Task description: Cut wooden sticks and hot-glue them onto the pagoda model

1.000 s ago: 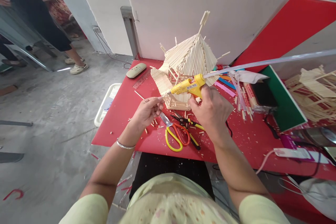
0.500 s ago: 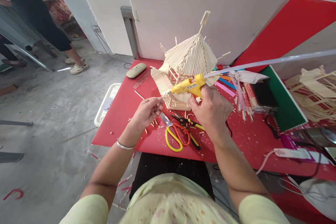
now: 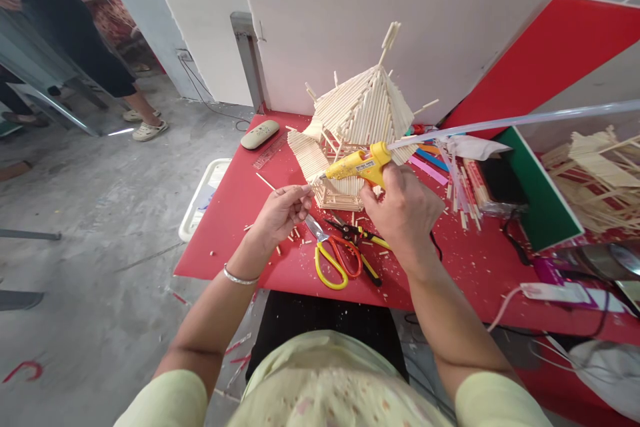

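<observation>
l hand pinching stick, r hand gripping glue gun; both unmoved vs b4

No word, brand or number can be read. Dark print is seen on a small pale label stuck to the side of the yellow glue gun, but is too small to be made out. Faint markings are shown on the clear ruler; they too cannot be deciphered.
</observation>
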A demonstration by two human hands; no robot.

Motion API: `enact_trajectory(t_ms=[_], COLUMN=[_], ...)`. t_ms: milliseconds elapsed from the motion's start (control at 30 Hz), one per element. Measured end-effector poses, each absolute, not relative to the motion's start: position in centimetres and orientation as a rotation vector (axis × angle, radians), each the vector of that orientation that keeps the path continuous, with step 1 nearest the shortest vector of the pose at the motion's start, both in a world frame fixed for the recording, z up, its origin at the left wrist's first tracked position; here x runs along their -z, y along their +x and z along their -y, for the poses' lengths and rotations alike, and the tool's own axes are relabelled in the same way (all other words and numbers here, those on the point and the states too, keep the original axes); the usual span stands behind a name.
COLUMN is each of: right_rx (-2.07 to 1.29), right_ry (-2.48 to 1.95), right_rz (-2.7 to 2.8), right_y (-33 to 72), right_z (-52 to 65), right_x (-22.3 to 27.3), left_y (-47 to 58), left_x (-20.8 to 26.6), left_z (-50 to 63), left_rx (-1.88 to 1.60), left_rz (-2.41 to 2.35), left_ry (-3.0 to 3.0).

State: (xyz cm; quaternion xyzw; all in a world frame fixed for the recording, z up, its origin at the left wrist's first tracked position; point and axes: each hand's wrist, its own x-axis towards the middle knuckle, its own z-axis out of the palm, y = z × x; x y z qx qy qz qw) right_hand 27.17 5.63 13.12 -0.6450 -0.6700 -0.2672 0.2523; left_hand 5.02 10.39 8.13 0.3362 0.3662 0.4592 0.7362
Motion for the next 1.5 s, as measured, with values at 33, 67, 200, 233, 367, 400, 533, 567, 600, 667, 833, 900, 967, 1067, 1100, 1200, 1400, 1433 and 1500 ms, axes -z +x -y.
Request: enact_trajectory(t_ms=[33, 67, 200, 233, 367, 400, 533, 567, 600, 667, 833, 900, 967, 1067, 1100, 1200, 1400, 1433, 1500], right_rx=[0.710, 0.697, 0.726, 0.743, 0.775, 0.780, 0.789, 0.787, 0.785, 0.775, 0.784, 0.795, 0.795, 0.764, 0.746, 0.720, 0.702, 0.693, 0.691], right_ry=[-1.755, -1.756, -1.763, -1.763, -1.751, -1.747, -1.736, -1.734, -1.732, -1.730, -1.722, -1.719, -1.727, -1.743, -1.746, -1.744, -1.755, -1.761, -1.766], right_rz=[1.824, 1.826, 1.826, 1.826, 1.824, 1.824, 1.824, 1.825, 1.826, 1.832, 1.833, 1.836, 1.835, 1.833, 1.834, 1.838, 1.843, 1.842, 1.837], right_y=[27.18, 27.18, 27.15, 27.13, 27.08, 27.08, 27.10, 27.09, 27.08, 27.07, 27.08, 27.08, 27.09, 27.14, 27.16, 27.21, 27.16, 27.16, 27.21], right_z=[-5.63, -5.62, -5.62, -5.61, -5.55, -5.54, -5.53, -5.52, -5.51, -5.46, -5.39, -5.41, -5.44, -5.44, -5.42, -5.34, -5.27, -5.26, -5.25], right_x=[-13.12, -13.11, -13.12, -13.14, -13.24, -13.25, -13.26, -13.26, -13.25, -13.25, -13.32, -13.36, -13.40, -13.39, -13.38, -13.32, -13.20, -13.18, -13.13], left_y=[5.01, 5.00, 5.02, 5.04, 5.11, 5.12, 5.13, 5.14, 5.14, 5.15, 5.19, 5.23, 5.28, 5.37, 5.39, 5.46, 5.57, 5.57, 5.57], left_x=[-8.13, -8.13, -8.19, -8.22, -8.31, -8.32, -8.31, -8.32, -8.32, -8.36, -8.47, -8.52, -8.56, -8.59, -8.59, -8.53, -8.54, -8.58, -8.67], left_z=[-10.40, -10.40, -10.38, -10.37, -10.35, -10.35, -10.34, -10.33, -10.32, -10.29, -10.28, -10.30, -10.32, -10.35, -10.36, -10.41, -10.50, -10.50, -10.49], left_rx=[-1.008, -1.007, -1.010, -1.011, -1.008, -1.008, -1.006, -1.006, -1.008, -1.007, -0.999, -0.992, -0.988, -0.985, -0.985, -0.991, -0.990, -0.989, -0.986], left_rz=[-0.806, -0.806, -0.807, -0.807, -0.811, -0.814, -0.815, -0.816, -0.816, -0.818, -0.807, -0.807, -0.808, -0.810, -0.811, -0.814, -0.806, -0.808, -0.813], left_ry=[0.739, 0.739, 0.739, 0.739, 0.743, 0.744, 0.746, 0.744, 0.742, 0.744, 0.760, 0.761, 0.764, 0.767, 0.766, 0.759, 0.760, 0.763, 0.768])
